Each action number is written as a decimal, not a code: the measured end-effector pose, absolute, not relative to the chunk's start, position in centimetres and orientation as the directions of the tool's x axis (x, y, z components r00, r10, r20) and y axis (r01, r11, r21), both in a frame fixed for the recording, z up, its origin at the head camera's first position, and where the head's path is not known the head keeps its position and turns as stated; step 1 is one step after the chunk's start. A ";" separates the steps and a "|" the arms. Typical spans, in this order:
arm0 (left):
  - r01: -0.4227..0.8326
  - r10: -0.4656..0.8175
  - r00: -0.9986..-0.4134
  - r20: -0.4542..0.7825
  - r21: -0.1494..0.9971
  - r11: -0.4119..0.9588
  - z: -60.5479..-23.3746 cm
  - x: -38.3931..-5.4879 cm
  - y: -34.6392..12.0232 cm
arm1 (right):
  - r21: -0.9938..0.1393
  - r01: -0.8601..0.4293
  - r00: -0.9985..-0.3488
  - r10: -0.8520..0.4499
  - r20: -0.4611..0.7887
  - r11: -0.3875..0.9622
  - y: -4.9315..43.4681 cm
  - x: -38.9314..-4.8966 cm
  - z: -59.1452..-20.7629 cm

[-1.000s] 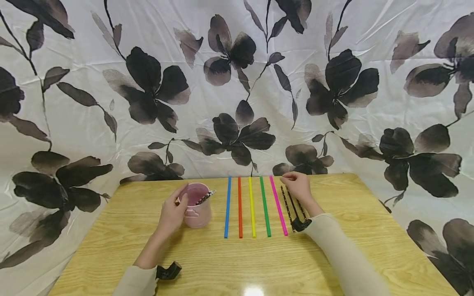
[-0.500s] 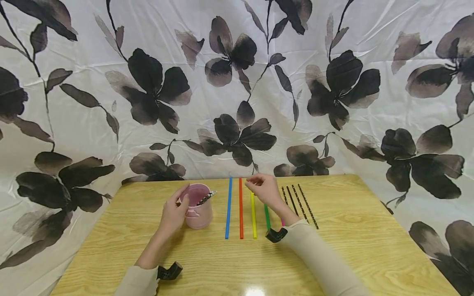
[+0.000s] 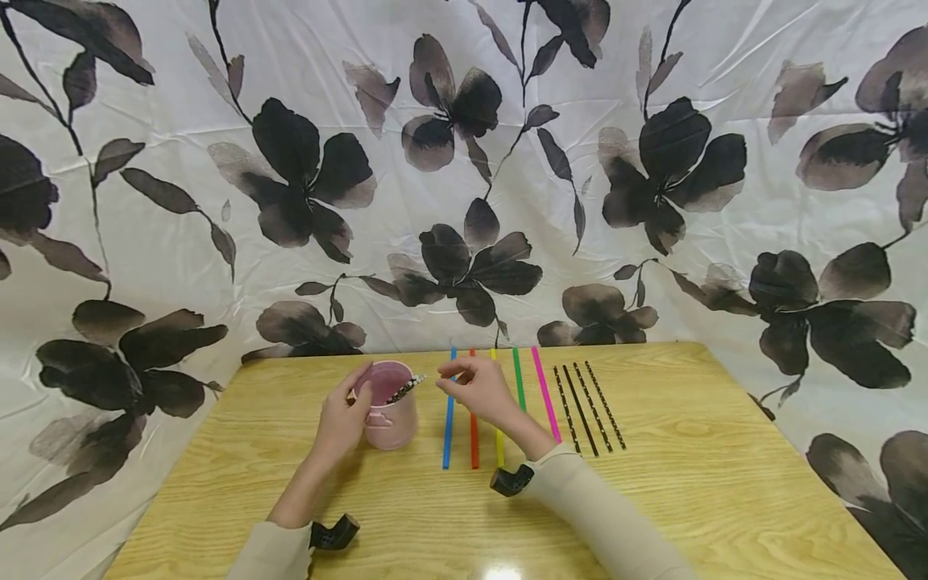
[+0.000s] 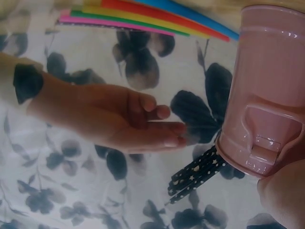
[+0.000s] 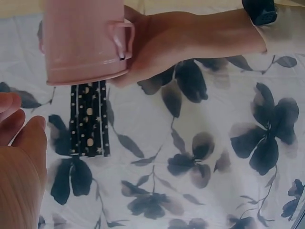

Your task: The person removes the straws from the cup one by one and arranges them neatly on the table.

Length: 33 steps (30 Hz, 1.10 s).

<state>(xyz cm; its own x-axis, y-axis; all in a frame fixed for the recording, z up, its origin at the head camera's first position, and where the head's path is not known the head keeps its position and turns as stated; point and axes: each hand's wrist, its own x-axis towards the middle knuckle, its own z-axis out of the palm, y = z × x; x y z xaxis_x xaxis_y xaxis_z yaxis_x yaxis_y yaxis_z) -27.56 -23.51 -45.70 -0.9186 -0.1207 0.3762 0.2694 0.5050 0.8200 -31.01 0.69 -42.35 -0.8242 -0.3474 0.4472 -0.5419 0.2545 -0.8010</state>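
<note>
My left hand (image 3: 344, 415) grips a pink metal cup (image 3: 391, 433) at the left of the table, with the thumb at its rim. Several black straws with white dots and stars (image 3: 406, 388) lean out of the cup toward the right; in the left wrist view these straws (image 4: 198, 174) stick out in a bunch past the rim. My right hand (image 3: 482, 395) hovers over the blue straw (image 3: 446, 435) and red straw (image 3: 474, 451), fingertips close to the ends of the straws in the cup. Nothing shows between its loosely bent fingers (image 4: 157, 129).
Yellow (image 3: 499, 451), green (image 3: 519, 379) and pink (image 3: 545, 395) straws lie in the same row on the wooden table (image 3: 696, 483). Several black straws (image 3: 605, 405) lie to their right. A floral cloth (image 3: 464, 185) hangs behind the table.
The right hand has moved left from the black straws, across the coloured row, to near the cup. A further black straw shows on the table at right. The left hand and cup have stayed put.
</note>
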 end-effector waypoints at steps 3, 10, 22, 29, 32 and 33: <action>0.271 -0.125 -0.914 0.385 0.811 0.518 -45.7 -27.6 -23.4 | -0.804 -0.541 -0.821 -0.363 0.441 0.246 -0.1 -31.0 -42.5; 0.288 -0.126 -0.907 0.403 0.810 0.511 -45.9 -27.6 -23.4 | -0.841 -0.506 -0.831 -0.371 0.415 0.193 -1.5 -30.9 -42.9; 0.279 -0.108 -0.924 0.368 0.838 0.469 -46.1 -27.8 -23.6 | -0.850 -0.507 -0.826 -0.364 0.430 0.146 -2.6 -28.1 -40.4; 0.312 -0.118 -0.898 0.425 0.802 0.510 -45.5 -27.9 -23.5 | -0.830 -0.546 -0.798 -0.373 0.474 0.115 -3.0 -27.9 -40.1; 0.310 -0.110 -0.904 0.414 0.809 0.499 -45.5 -27.7 -23.4 | -0.832 -0.547 -0.797 -0.364 0.483 0.093 -2.9 -27.6 -39.9; 0.306 -0.110 -0.906 0.409 0.813 0.495 -45.5 -27.7 -23.4 | -0.832 -0.548 -0.796 -0.357 0.488 0.084 -2.8 -27.5 -39.9</action>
